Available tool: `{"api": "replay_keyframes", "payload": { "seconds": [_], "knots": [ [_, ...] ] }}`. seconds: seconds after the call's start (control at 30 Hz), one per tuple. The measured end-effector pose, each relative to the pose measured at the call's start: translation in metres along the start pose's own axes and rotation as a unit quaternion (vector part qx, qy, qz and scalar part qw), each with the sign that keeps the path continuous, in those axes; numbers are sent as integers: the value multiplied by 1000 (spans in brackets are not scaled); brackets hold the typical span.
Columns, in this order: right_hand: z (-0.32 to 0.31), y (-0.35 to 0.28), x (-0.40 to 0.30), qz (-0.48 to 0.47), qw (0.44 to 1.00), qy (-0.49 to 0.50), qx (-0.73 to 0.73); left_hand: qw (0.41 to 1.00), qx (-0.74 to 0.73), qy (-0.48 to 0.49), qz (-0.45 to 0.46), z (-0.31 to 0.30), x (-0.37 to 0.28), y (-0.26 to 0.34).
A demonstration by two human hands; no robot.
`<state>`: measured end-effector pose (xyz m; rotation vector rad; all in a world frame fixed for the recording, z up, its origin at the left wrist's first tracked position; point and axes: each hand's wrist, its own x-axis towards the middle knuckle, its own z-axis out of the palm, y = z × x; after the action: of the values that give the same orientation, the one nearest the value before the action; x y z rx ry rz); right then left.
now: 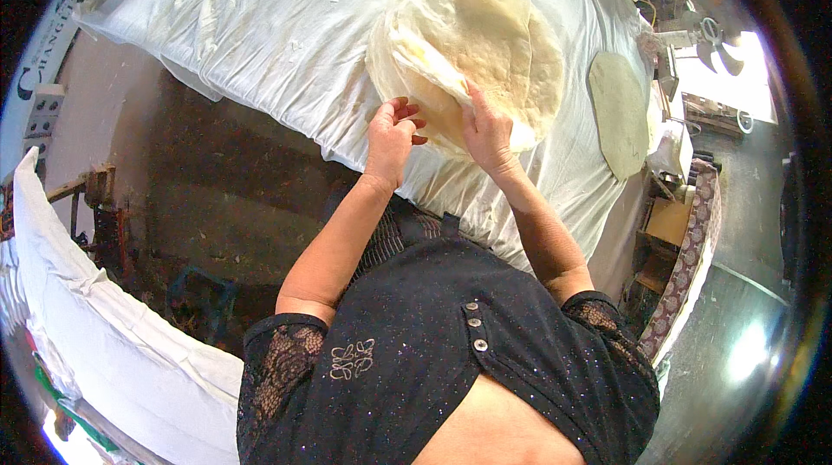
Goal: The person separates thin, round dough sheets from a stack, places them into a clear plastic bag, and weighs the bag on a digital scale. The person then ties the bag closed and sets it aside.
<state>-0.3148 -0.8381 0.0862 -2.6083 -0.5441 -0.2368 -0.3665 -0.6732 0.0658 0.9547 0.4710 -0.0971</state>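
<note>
A wide, round piece of thin cream-coloured fibrous sheeting, perhaps silk floss, lies on a table covered in whitish sheeting. Its near left part is lifted into a thick pale fold. My right hand pinches the lower end of this fold between thumb and fingers. Just left of it, my left hand hovers by the round piece's near edge, fingers curled and spread, with nothing seen in them. Whether its fingertips touch the thin edge, I cannot tell.
A flat grey-green oval piece lies at the table's right end. Beyond it stands a fan. Shelving with a patterned cloth is on the right. White cloth hangs along a curved edge at lower left, beside a dark floor area.
</note>
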Motion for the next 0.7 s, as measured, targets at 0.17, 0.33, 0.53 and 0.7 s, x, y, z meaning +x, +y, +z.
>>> {"api": "replay_keyframes", "payload": {
  "seconds": [0.17,0.33,0.53,0.7],
  "knots": [
    [4,9,0,57,996,0,63,995,94,28,10,6,-3,6],
    [0,7,2,58,995,-2,79,999,25,12,-25,7,2,11],
    [0,6,1,48,997,-6,63,997,45,-13,-64,17,-1,19],
    [-7,-4,-3,-37,998,-39,29,994,8,-59,-87,17,9,12]
  ]
}}
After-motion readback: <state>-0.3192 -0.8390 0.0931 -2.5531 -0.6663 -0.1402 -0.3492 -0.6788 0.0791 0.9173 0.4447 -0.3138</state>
